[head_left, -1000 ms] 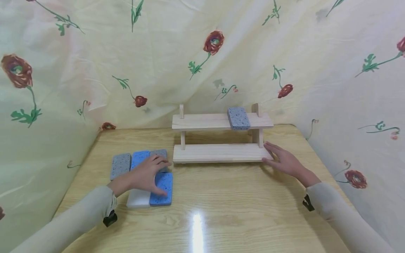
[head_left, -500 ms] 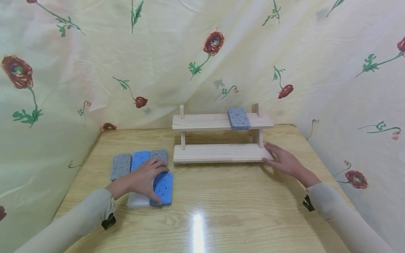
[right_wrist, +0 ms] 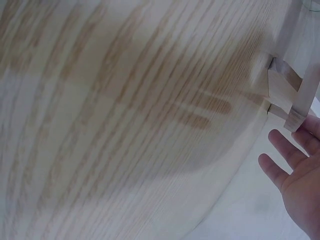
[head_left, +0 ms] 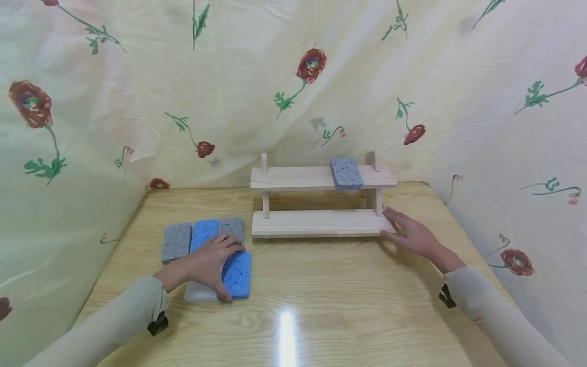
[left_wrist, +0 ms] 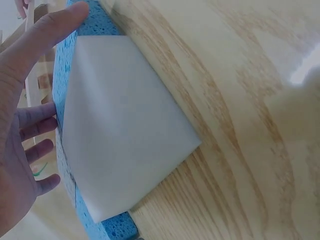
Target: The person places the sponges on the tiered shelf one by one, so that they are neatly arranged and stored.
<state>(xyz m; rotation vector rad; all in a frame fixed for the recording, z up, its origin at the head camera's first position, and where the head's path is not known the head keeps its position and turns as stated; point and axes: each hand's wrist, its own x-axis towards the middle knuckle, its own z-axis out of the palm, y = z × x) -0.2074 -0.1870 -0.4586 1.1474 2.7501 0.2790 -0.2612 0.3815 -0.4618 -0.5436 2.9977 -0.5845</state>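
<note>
My left hand (head_left: 208,262) spans the nearest blue speckled sponge (head_left: 241,270), thumb at its near edge and fingertips at its far edge. Beside it, partly under the hand, lies a plain white sponge (left_wrist: 125,115). Behind are another blue sponge (head_left: 203,230) and a grey sponge (head_left: 233,227), with a second grey sponge (head_left: 176,239) at the far left. On the right, my right hand (head_left: 415,237) touches the end of a two-tier wooden shelf (head_left: 316,223), its fingers mostly straight. The lower tier is bare; the upper carries a grey speckled sponge (head_left: 346,173) lying flat.
Everything stands on a wood-grain table (head_left: 339,295), which reflects a bright strip of light near its front. A flowered curtain (head_left: 238,92) surrounds the table at the back and both sides, with the shelf close in front of it.
My left thumb has slid from on top of the nearest blue sponge toward me to its near edge, and the fingers have come back to its far edge. The right hand has kept its place.
</note>
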